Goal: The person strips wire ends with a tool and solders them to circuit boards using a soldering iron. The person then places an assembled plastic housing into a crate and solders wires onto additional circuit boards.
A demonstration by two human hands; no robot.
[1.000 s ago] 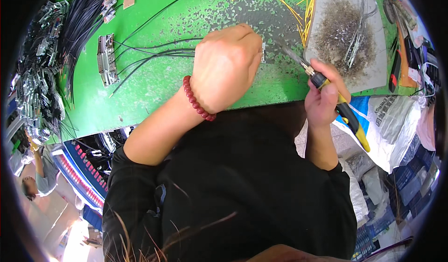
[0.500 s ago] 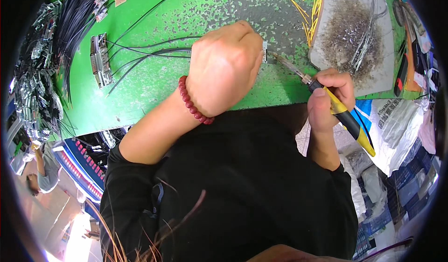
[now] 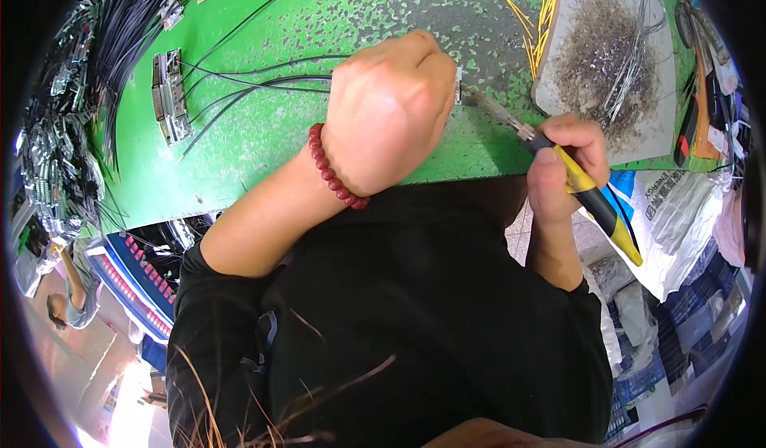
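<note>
My left hand (image 3: 391, 117), wearing a red bead bracelet (image 3: 331, 173), is closed knuckles up over the green bench. Past its fingers a small silver metal part (image 3: 458, 89) pokes out; the fingertips are hidden beneath the hand. Black wires (image 3: 279, 81) run under this hand from the left, where a metal connector strip (image 3: 169, 97) lies. My right hand (image 3: 568, 165) is closed round the yellow and black handle of a soldering iron (image 3: 586, 189). The iron's tip points left and ends at or right beside the small metal part; contact cannot be made out.
A grey board (image 3: 550, 89) with dark residue and a loose coil of thin wire (image 3: 634, 57) lies at the right. Yellow wires (image 3: 546, 17) rest beside it. Bundled black wires (image 3: 132, 41) and piled metal connectors (image 3: 60, 129) fill the left. Another person (image 3: 76, 300) is in the left background.
The view has shifted slightly. My left hand and the iron's tip sit a little further right in the picture; both holds are the same.
</note>
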